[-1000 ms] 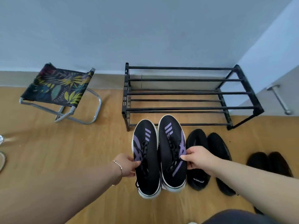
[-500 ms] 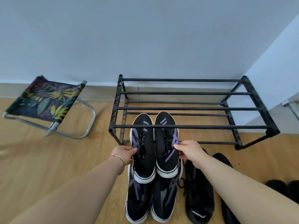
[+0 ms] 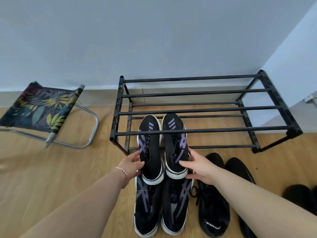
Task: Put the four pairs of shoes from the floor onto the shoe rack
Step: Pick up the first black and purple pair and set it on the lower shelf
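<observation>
A black two-tier shoe rack (image 3: 223, 129) stands against the wall. A pair of black shoes with purple stripes rests on its lower tier at the left, toes under the top bars and heels sticking out at the front. My left hand (image 3: 132, 164) grips the side of the left shoe (image 3: 149, 148). My right hand (image 3: 197, 166) grips the right shoe (image 3: 175, 143) near its heel. A second black-and-purple pair (image 3: 161, 208) lies on the floor just below them. A black sneaker pair (image 3: 214, 210) lies to the right, and another dark pair (image 3: 298, 194) lies at the far right.
A folding stool (image 3: 39, 107) with a leaf-print seat and metal legs stands on the wooden floor left of the rack. A wall corner juts out right of the rack. The rack's top tier and the right part of the lower tier hold nothing.
The pair in my hands has gone from the air in front of the rack forward onto the lower tier. In the last half second the shoes have barely moved.
</observation>
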Available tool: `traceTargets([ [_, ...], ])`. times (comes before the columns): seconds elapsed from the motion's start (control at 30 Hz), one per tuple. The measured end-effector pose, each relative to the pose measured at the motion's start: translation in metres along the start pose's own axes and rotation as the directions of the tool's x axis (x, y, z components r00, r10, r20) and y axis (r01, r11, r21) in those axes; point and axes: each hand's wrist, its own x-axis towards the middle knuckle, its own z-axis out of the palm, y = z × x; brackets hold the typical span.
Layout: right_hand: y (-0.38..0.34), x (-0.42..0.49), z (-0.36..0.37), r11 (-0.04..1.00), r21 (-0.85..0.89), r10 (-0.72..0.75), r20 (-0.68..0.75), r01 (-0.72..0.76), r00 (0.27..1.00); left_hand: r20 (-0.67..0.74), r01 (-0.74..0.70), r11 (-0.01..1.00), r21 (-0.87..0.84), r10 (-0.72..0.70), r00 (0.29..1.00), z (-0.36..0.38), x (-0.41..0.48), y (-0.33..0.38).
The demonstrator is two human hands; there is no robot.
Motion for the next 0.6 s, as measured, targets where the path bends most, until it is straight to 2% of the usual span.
traceTargets([
  [0.07,0.010,-0.005,0.001,1.000,0.027,-0.016,0.019,0.016,1.000,0.040,-0.004,1.000,-0.020,0.005,0.999,-0.002,-0.006,-0.004],
  [0.17,0.026,-0.010,0.004,0.995,0.085,-0.038,-0.080,0.044,0.996,0.061,0.023,1.000,-0.019,-0.022,0.998,0.000,-0.012,-0.016],
  [0.3,0.038,-0.014,0.011,0.992,0.117,-0.029,-0.189,0.052,0.981,-0.011,0.095,0.994,-0.048,-0.096,0.995,0.007,-0.018,-0.023],
  [0.6,0.027,-0.015,0.014,0.983,0.177,0.001,-0.221,0.039,0.975,-0.123,0.010,0.997,-0.077,-0.019,0.992,0.019,-0.025,-0.027],
])
